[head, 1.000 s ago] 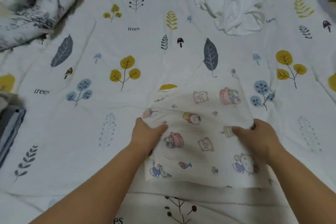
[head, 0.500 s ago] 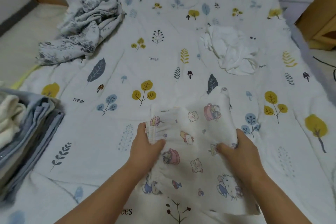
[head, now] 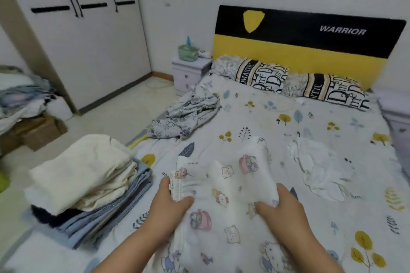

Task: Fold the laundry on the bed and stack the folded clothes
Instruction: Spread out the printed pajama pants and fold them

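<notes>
White cotton garment (head: 230, 201), printed with small cartoon figures: I logged it at lower centre of the frame, lifted partly off the bed (head: 255, 117) and bunched between both hands. Left hand (head: 166, 206): thumb and fingers clamped round the garment's ribbed edge at its left side. Right hand (head: 281, 208): fingers curled into the cloth at its right side, thumb on top.

Folded stack (head: 88, 188), lower left of the frame, at the bed's left edge: cream pieces on top, blue-grey ones beneath, something dark sticking out at the near corner. I noted it well apart from the garment.

Crumpled white item (head: 319, 170), right of centre, lying loose on the leaf-print sheet. Grey floral cloth (head: 188, 115), heaped at centre left, hanging over the bed's side.

Two lettered pillows (head: 266, 75) sat against a black and yellow headboard (head: 306, 46) marked WARRIOR, upper right. Small nightstand (head: 190, 73) beside the bed's head, white wardrobe (head: 88, 40) at upper left, cardboard boxes (head: 40, 131) with piled cloth at far left.
</notes>
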Tool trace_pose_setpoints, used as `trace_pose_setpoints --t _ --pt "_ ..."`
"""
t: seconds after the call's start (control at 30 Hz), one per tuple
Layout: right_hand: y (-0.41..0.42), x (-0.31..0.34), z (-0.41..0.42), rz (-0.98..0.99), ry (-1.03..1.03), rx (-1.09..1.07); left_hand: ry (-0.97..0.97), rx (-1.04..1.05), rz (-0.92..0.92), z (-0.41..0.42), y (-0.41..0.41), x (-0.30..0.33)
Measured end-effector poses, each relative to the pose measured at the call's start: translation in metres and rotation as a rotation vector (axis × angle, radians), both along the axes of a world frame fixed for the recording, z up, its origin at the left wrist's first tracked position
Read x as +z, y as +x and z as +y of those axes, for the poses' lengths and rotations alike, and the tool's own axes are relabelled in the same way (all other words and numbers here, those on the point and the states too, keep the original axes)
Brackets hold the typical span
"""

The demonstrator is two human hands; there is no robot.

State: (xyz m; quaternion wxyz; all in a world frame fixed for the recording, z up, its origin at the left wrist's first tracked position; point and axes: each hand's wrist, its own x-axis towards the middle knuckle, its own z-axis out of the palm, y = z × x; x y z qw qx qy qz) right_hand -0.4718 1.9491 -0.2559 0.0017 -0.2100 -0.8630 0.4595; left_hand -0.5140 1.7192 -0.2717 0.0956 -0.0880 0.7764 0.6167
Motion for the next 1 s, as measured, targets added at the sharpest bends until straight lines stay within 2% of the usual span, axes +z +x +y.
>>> trace_pose_setpoints --t 0.23,0.47,0.67,1.0 --pt "-0.035 0.060 -0.062 0.056 0.067 0.229 0.038 0.231 0.095 -0.069 0.023 0.061" --pt "-0.078 0.096 -0.150 0.091 0.123 0.443 0.052 0.418 0.107 -0.158 0.028 0.086" --pt "-0.129 0.096 -0.236 0.118 0.186 0.537 0.061 0.560 0.120 -0.228 0.006 0.078" --pt "-0.232 0.056 -0.348 0.089 0.295 0.630 0.005 0.719 0.089 -0.304 -0.060 0.032"
